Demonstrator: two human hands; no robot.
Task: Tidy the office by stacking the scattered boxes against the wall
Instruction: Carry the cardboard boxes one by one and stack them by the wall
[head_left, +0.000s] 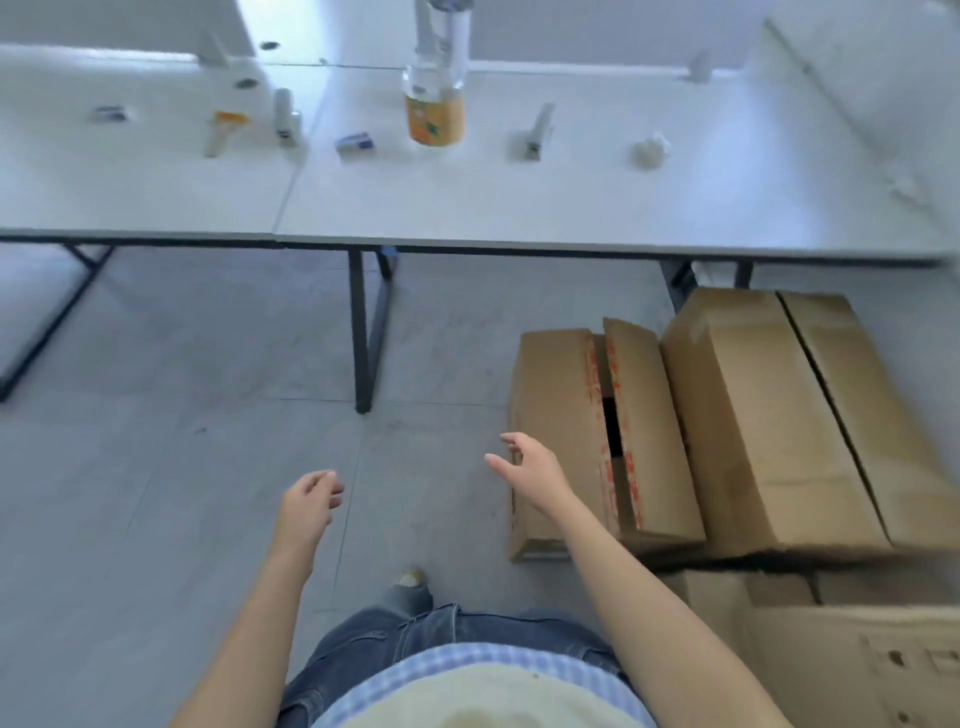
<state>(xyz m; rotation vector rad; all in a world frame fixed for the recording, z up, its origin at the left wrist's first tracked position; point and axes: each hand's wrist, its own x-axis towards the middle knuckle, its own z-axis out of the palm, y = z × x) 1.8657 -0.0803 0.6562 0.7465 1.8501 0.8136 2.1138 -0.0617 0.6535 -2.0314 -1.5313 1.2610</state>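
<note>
**On the floor, boxes waiting, both hands empty**

Nearest, the left hand (309, 501) hung loosely curled, its grip empty. The right hand (530, 473), fingers spread and holding nothing, was just beside the narrow box (550, 395), which lay on the floor against a larger box (769, 415). A good lift would press its loose flap down, then take both ends. Its red print was too blurred to read, as was the label on the bottle (435, 117) on the desk (467, 208).

A small brown box (561, 415) sits on the grey floor (208, 467). It has red marks along its top flaps. The flaps are a little open, with a dark gap between them. A big brown box (769, 415) is right beside it, touching its right side. Its flaps are closed, with a thin dark line between them. A pale box (831, 654) with small dark marks lies nearer.
</note>
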